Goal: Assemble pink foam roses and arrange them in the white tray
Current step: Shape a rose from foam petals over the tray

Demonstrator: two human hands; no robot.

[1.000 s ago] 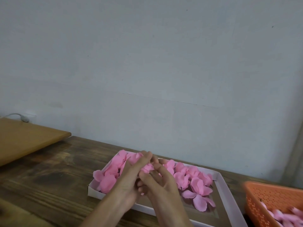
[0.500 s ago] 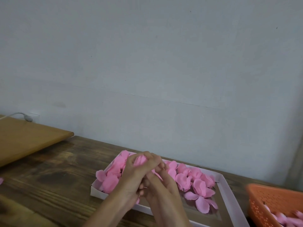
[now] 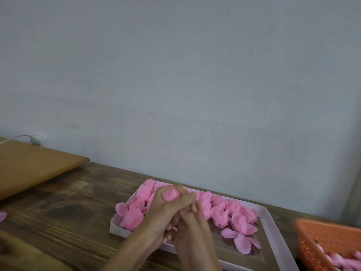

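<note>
— How many roses have you got in hand?

— One. My left hand point(image 3: 166, 208) has its fingers point(image 3: 183, 200) curled round a single pink foam rose point(image 3: 170, 195), and only the top of the bud shows through the ring they make. I hold it just above the near left part of the white tray point(image 3: 271, 227).

— And the other hand?

— My right hand point(image 3: 193, 223) is tucked in under the left, touching it. The left covers its fingertips, so I cannot tell whether it grips the rose's base or only rests there. A scrap of pink shows between the two palms.

— What's in the tray?

— It is one tray, lying by the far edge of the desk point(image 3: 68, 208), close to the wall point(image 3: 175, 75). Loose pink petals point(image 3: 240, 222) fill its far half. They overlap too much for an honest count, and my hands hide the middle of the heap. The near right part shows a bare brown bottom.

— Anything else around?

— One orange basket point(image 3: 320, 237) with a perforated wall stands at the desk's right edge, just beside the tray, with more pink pieces point(image 3: 340, 260) inside, blurred. One stray petal point(image 3: 2, 216) lies at the left edge. One light wooden board point(image 3: 29, 167) covers the far left corner, and behind it one pale cable point(image 3: 35, 141) meets the wall.
</note>
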